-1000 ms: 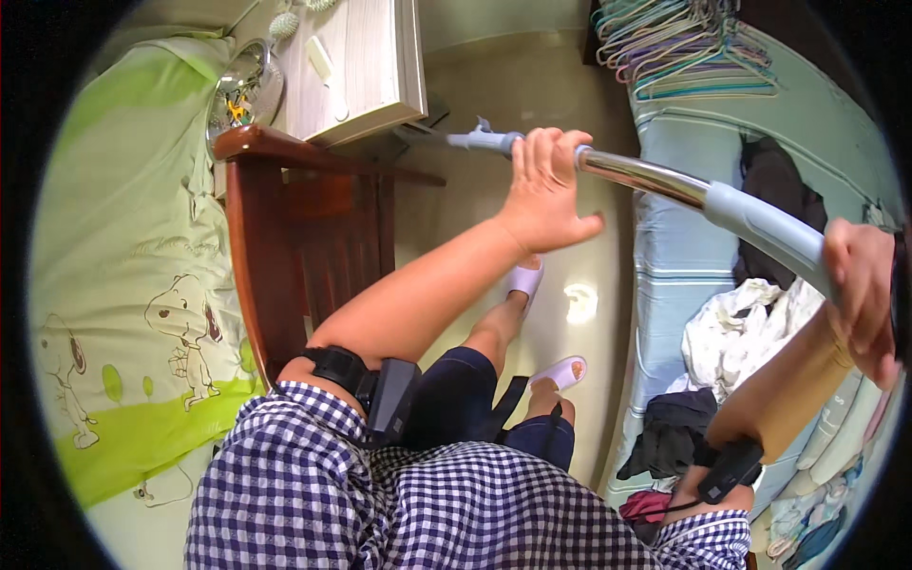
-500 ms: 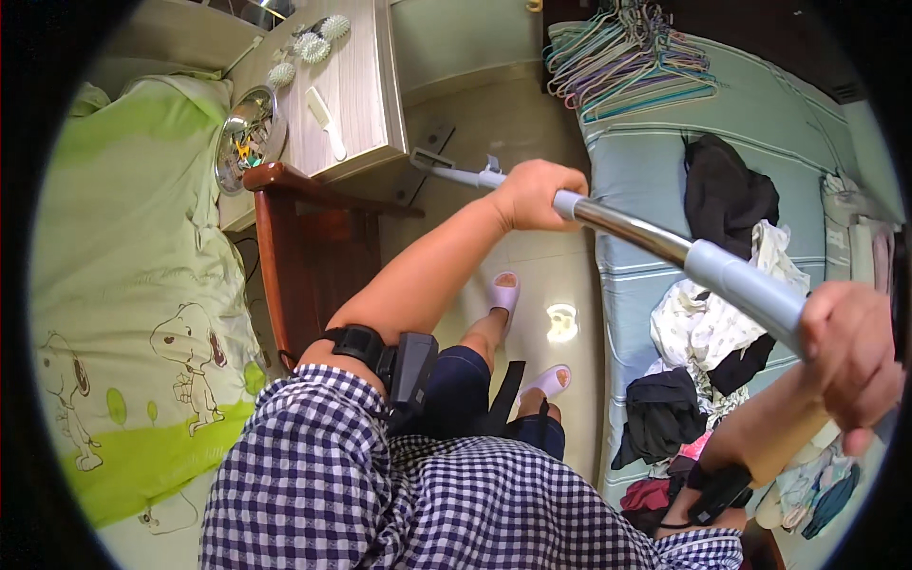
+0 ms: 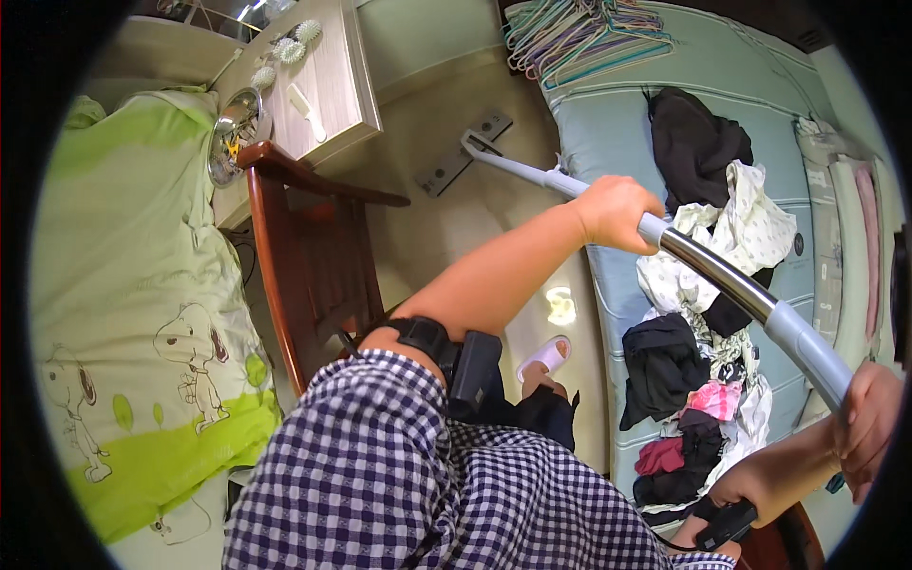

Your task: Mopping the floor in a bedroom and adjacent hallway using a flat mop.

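A flat mop (image 3: 727, 266) with a grey and chrome pole slants across the view from upper left to lower right. My left hand (image 3: 619, 215) is wrapped round the pole at about its middle, on a grey sleeve. Round the grey upper end my right hand (image 3: 868, 427) is closed, near the picture's right rim. The mop's flat grey head (image 3: 446, 169) lies on the tiled floor (image 3: 418, 256) between the desk and the bed; its underside is hidden.
A wooden chair (image 3: 309, 247) and a pale desk (image 3: 337, 90) with a steel bowl (image 3: 231, 133) stand left, beside a green-covered bed (image 3: 142, 237). On the right, a blue mattress (image 3: 608, 152) holds clothes (image 3: 665, 366) and several hangers (image 3: 589, 43). A pink slipper (image 3: 546, 354) is on my foot.
The mop head has slid right, away from the desk. My left hand has moved right and slightly down, my right hand downward. Only one slippered foot shows now.
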Demonstrator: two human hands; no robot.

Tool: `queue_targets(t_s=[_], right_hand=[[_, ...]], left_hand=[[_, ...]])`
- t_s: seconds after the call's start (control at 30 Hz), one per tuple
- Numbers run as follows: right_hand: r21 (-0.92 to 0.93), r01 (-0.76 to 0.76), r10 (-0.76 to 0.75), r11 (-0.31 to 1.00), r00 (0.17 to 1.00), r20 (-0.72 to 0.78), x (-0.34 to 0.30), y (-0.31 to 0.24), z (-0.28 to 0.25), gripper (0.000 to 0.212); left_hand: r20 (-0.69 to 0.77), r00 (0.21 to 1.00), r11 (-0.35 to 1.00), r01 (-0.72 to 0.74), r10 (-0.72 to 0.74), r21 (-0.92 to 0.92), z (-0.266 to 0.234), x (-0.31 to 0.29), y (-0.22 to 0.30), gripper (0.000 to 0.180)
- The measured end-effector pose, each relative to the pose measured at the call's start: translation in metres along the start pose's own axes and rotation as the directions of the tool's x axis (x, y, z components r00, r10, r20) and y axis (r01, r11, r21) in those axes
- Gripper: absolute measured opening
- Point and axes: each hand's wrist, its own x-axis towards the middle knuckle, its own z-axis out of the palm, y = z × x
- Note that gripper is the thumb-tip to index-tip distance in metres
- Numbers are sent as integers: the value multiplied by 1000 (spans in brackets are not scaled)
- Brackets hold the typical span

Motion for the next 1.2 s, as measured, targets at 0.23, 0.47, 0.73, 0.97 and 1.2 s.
queue_targets(t_s=[0.23, 0.47, 0.73, 0.97, 1.2], right_hand=[[6, -19, 20, 1000, 931, -365, -21, 7, 31, 21], [55, 78, -50, 995, 917, -395, 27, 116, 33, 22], [152, 171, -72, 974, 860, -506, 146, 252, 57, 25], [-37, 6, -19, 999, 935, -355, 143, 216, 38, 23], [-131, -33, 2, 991, 973, -232, 71, 48, 16, 25]], left_hand=[[234, 969, 997, 72, -79, 39, -34, -24, -2, 28], [192, 967, 984, 149, -166, 98, -120, -65, -78, 25], [-248, 873, 816, 484, -421, 318, -160, -161, -189, 19], [-568, 798, 836, 442, -201, 324, -123, -139, -200, 20], [-431, 867, 911, 362, -251, 197, -21, -48, -59, 22]])
